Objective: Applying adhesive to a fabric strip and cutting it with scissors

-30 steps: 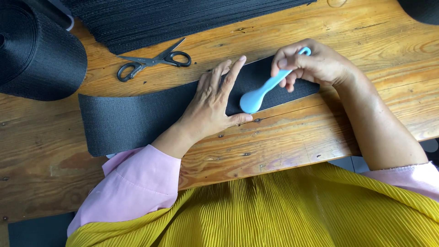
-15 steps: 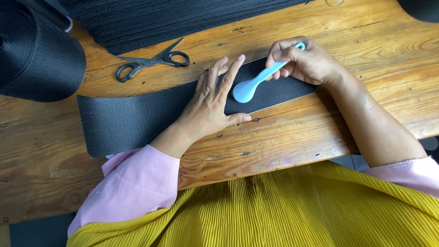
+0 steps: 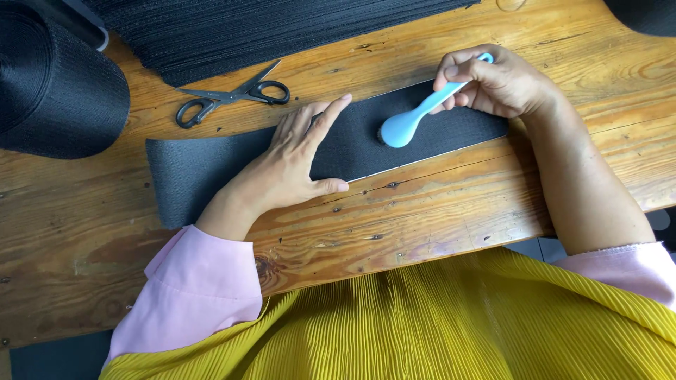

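A long black fabric strip (image 3: 190, 169) lies across the wooden table (image 3: 422, 211). My left hand (image 3: 292, 158) rests flat on the strip, fingers spread, pressing it down. My right hand (image 3: 496, 81) grips the handle of a light blue brush (image 3: 412, 119). The brush head sits on the strip just right of my left fingertips, bristles down.
Black-handled scissors (image 3: 229, 95) lie behind the strip. A large roll of black webbing (image 3: 56, 88) stands at the far left, and a stack of black fabric (image 3: 282, 24) runs along the table's back. My yellow pleated garment (image 3: 422, 324) covers the near edge.
The brush head has slid a little along the strip while my right hand shifted slightly. My left hand stays pressed flat in the same place.
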